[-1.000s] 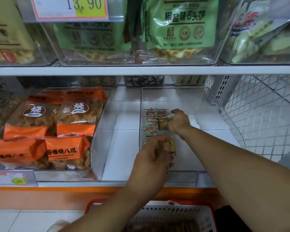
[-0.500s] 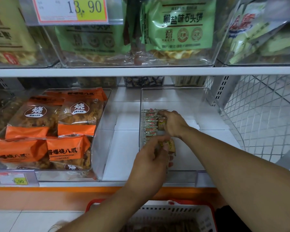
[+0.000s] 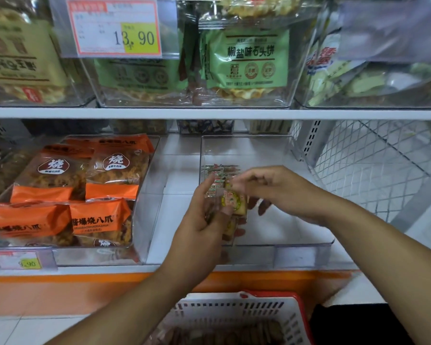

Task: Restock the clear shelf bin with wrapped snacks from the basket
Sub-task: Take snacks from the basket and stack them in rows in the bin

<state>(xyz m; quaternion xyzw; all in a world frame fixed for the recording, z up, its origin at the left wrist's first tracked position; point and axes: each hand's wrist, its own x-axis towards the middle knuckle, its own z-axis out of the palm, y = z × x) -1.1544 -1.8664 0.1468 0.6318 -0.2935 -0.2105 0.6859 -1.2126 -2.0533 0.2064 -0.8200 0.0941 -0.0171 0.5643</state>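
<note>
The left hand (image 3: pixel 204 220) grips a small stack of wrapped snacks (image 3: pixel 234 202), glossy crinkled film with a yellow-green print, while the right hand (image 3: pixel 276 190), at about three o'clock and nearer, has curled fingertips on the top one; whether it pinches is too blurred to tell. The row of packets (image 3: pixel 215 175) stands at twelve o'clock, running front to back along the left wall of the clear shelf bin (image 3: pixel 304 247). The basket (image 3: pixel 237 310), white slotted plastic with a red rim, sits at six o'clock.

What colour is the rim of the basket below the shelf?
Red, over white slotted walls: the basket shows best in the head view, bottom centre.
</note>
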